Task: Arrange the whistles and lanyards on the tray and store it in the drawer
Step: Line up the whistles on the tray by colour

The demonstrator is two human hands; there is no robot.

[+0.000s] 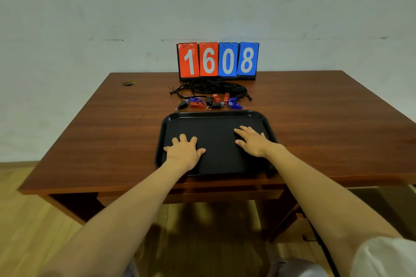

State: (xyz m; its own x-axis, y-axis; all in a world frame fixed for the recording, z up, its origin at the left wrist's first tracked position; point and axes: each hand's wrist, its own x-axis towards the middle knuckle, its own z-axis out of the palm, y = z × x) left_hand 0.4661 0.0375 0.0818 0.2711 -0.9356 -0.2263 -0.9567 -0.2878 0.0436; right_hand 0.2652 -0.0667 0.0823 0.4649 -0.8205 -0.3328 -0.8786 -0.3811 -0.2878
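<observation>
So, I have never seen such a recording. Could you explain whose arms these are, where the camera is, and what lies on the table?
There is no machine here: a person wears one camera on the head, looking forward and down. The left hand and right hand rest flat on an empty black tray and hold nothing. Behind the tray on the brown table lie small red, blue and black whistles, then a tangle of black lanyards, then a score board showing 1608.
</observation>
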